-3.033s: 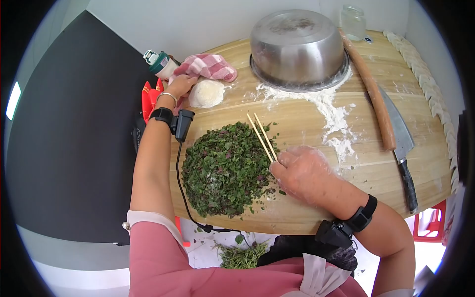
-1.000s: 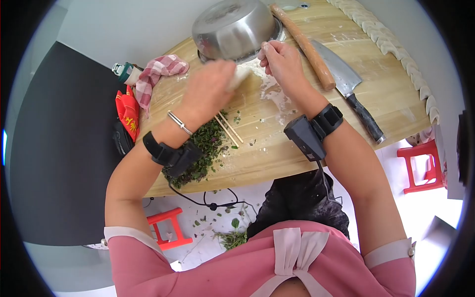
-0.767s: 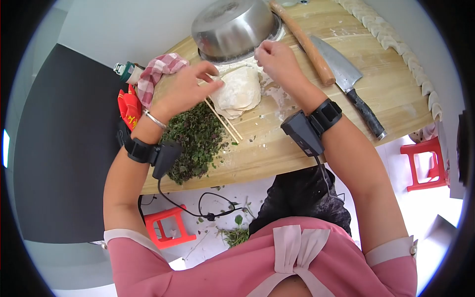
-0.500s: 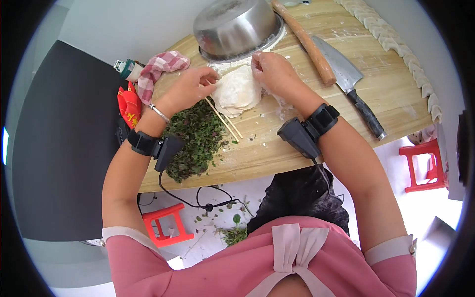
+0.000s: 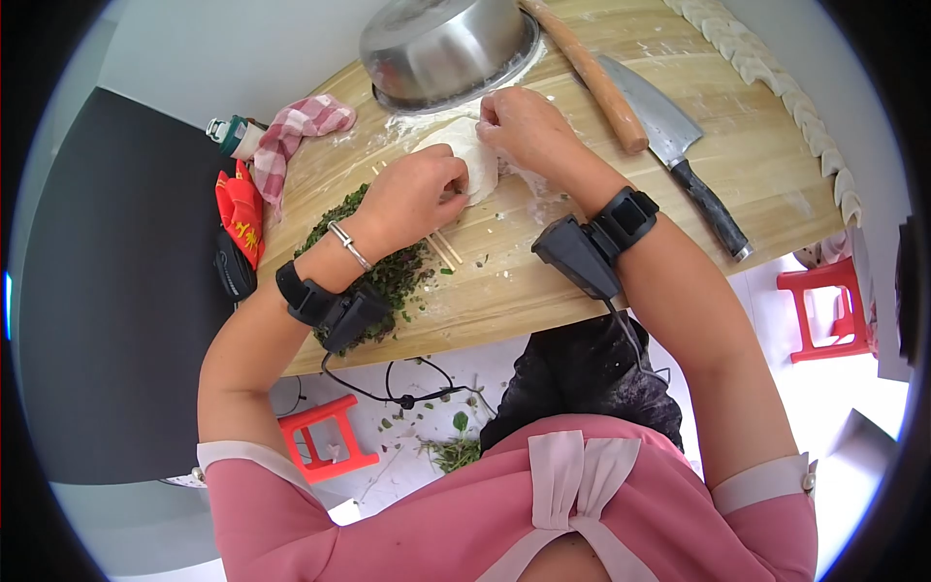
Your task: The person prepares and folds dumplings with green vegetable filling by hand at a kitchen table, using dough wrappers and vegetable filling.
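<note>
A flat, floured round of dough (image 5: 473, 155) lies on the wooden table, partly hidden by my hands. My left hand (image 5: 415, 199) is curled over its near left edge with the fingertips closed on the dough. At its far right edge, my right hand (image 5: 529, 126) has thumb and fingers pinched together on the rim. Beneath my left wrist sits a heap of chopped green leaves (image 5: 396, 276). A pair of chopsticks (image 5: 445, 250) pokes out from under my left hand, beside the leaves.
An upturned steel basin (image 5: 446, 53) stands behind the dough. To the right lie a rolling pin (image 5: 592, 78) and a cleaver (image 5: 664, 112). Folded dumplings (image 5: 810, 126) line the far right edge. A checked cloth (image 5: 296, 136) and red packet (image 5: 240, 209) are at left.
My left hand has moved right and toward me, from the dough's left side to over its near left edge, covering part of it. My right hand remains at the far right edge.
</note>
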Demonstrator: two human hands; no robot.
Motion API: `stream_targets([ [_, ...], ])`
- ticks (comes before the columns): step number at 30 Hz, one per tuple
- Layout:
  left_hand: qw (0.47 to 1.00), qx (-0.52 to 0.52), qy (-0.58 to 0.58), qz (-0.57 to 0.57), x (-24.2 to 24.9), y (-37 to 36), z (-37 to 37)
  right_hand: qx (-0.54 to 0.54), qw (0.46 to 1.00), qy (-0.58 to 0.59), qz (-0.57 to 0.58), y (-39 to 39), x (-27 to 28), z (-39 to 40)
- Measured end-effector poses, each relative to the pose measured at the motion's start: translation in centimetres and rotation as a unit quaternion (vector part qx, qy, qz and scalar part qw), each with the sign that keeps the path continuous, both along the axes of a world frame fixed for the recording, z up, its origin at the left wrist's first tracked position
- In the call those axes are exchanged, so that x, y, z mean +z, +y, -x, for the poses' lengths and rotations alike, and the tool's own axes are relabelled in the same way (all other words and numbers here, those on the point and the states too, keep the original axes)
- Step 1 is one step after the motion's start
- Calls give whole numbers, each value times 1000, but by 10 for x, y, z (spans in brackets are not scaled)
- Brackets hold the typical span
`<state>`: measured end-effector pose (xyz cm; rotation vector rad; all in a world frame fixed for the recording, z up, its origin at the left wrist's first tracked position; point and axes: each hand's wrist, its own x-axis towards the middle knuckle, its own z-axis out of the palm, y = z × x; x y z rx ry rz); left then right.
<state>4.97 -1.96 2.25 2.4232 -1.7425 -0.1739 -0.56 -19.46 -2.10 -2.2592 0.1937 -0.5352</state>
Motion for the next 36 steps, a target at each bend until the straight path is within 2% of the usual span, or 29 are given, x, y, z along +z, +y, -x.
stream_targets([
  [4, 998, 21, 53, 20, 2, 3, -6, -3, 1000, 5, 22, -1, -1, -1],
  [6, 978, 118, 164, 43, 3, 4, -16, -7, 999, 2, 35, -1, 1, 0],
  [8, 971, 137, 186, 57, 0, 7, -28, 6, 999, 43, 15, 0, 6, 1],
  [9, 950, 153, 262, 67, 1, 8, -31, 6, 999, 43, 15, 0, 3, -1],
  [10, 923, 169, 337, 77, 0, 9, -33, 72, 997, 24, 4, 1, 1, -4],
  [11, 923, 168, 336, 78, -1, 9, -35, 139, 990, 6, -6, 2, -1, -6],
  [14, 928, 159, 325, 87, -1, 9, -36, 162, 985, -50, 34, 10, -10, -3],
  [17, 914, 155, 349, 134, 3, 5, -29, 141, 990, 18, 13, 14, 3, 1],
  [18, 945, 138, 278, 101, 7, 4, -26, 141, 990, 18, 14, 14, 3, 0],
  [19, 969, 120, 205, 68, 9, 3, -25, 137, 990, -19, 16, 15, 3, 0],
  [21, 968, 119, 210, 67, -2, 7, -37, 134, 989, -55, 19, 17, 0, -1],
  [23, 967, 119, 213, 67, -8, 11, -51, 85, 986, -139, 18, 18, -5, -5],
  [26, 951, 177, 235, 91, -4, 14, -62, 119, 988, -99, -16, 14, -2, -3],
  [28, 887, 260, 368, 97, 8, 15, -60, 123, 989, -84, 19, 15, -4, -2],
  [30, 882, 271, 371, 107, 13, 18, -63, 126, 988, -70, 53, 16, -5, -2],
  [32, 853, 291, 406, 149, 13, 24, -74, 126, 987, -66, 71, 16, -5, -3],
  [36, 846, 288, 396, 211, 24, 29, -89, 118, 988, -74, 74, 17, -3, -3],
])
